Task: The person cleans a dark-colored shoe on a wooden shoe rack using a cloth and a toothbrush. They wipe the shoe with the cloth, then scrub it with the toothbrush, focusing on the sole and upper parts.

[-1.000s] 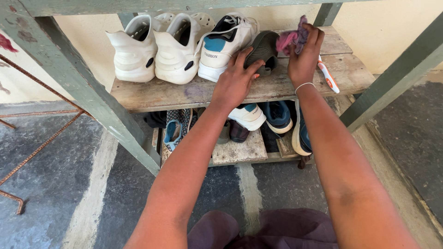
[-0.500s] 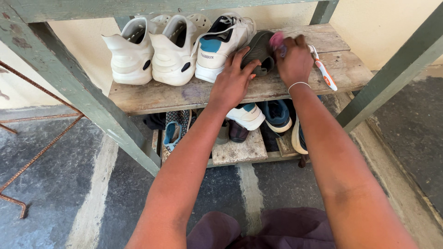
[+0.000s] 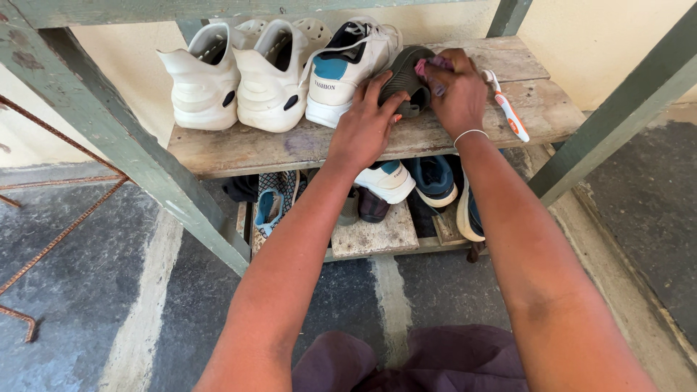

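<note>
Looking down from head height, the view takes in a weathered wooden shoe rack with green-painted posts. The upper shelf holds, from left to right, a pair of chunky white shoes, a white sneaker with a blue heel patch, a dark grey shoe, and an orange-and-white toothbrush lying flat near the right end. The lower shelf, close to the floor, is crowded with a patterned sandal, another white sneaker and dark blue shoes.

The near edge of the upper shelf has a bare strip of wood in front of the white pair, and more bare plank lies to the right beyond the toothbrush. A slanted green post crosses the left side, and another frames the right. Grey stone floor spreads out below.

Both arms reach forward from the bottom of the view. The left hand rests palm down, fingers spread and pressing on the near end of the dark grey shoe, steadying it. The right hand, with a thin bangle at the wrist, is clenched around a pink cloth pressed against the top of the same shoe.
</note>
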